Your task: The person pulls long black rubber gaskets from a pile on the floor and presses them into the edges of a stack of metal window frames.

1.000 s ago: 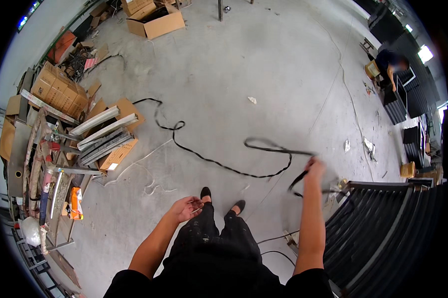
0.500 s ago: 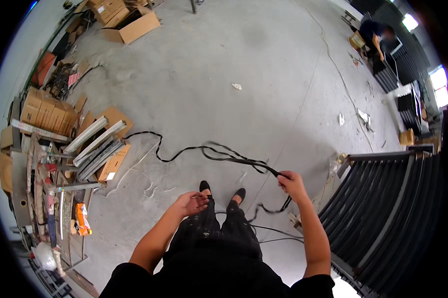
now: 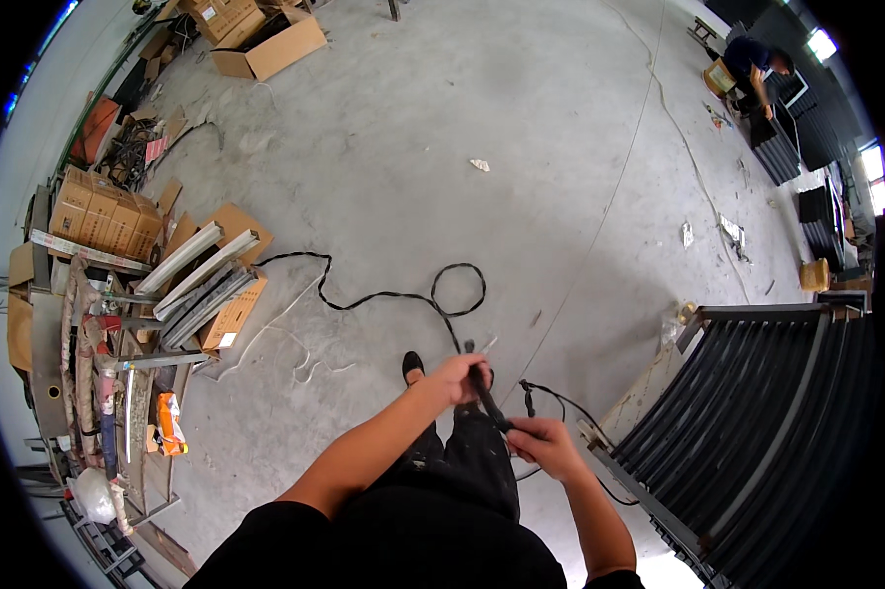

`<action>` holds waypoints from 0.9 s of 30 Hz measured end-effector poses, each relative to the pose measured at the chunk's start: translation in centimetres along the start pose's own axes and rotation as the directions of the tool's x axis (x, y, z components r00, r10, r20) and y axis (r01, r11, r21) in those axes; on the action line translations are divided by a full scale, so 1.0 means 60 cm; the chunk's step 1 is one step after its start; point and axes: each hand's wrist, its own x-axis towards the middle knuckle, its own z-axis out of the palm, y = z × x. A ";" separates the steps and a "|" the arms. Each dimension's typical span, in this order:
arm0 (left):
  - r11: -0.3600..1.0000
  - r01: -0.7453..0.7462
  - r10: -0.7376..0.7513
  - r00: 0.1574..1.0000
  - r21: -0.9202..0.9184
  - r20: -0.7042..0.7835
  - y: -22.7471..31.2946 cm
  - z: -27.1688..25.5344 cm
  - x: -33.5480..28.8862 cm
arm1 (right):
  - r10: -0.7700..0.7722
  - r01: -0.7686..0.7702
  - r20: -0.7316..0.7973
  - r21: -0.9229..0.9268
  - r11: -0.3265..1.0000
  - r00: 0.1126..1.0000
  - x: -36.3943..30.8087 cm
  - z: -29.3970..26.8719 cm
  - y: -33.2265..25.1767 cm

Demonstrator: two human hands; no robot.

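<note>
Toward six o'clock, the left hand (image 3: 456,379) is wrapping curled fingers round a black cable (image 3: 492,405); the right hand (image 3: 548,447) is pinching it at the left's four o'clock, its loop lying at twelve.

The person wears a black top (image 3: 413,542) with short sleeves (image 3: 270,538); black pants (image 3: 474,454) with little pale spots; a low black shoe (image 3: 412,360).

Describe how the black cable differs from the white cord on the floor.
The black cable looks thicker; the white cord looks thinner. The left hand and right hand hold the cable, while neither touches the cord. The cable makes a round loop; the cord makes loose, uneven bends. Both trail across the grey floor.
</note>
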 end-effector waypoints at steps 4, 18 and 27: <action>0.992 -0.111 0.124 0.954 0.060 -0.274 0.081 -0.119 0.040 | 0.020 0.002 -0.123 0.182 0.983 0.992 -0.072 -0.070 0.003; 0.790 -0.527 -0.057 0.448 -0.315 -0.892 0.112 -0.475 -0.056 | -0.068 0.414 -0.711 0.326 0.850 0.700 -0.295 -0.265 0.062; 0.280 -0.579 0.866 0.496 0.766 0.058 0.442 0.305 0.006 | 0.155 0.185 -0.539 0.524 0.832 0.828 -0.186 -0.244 0.111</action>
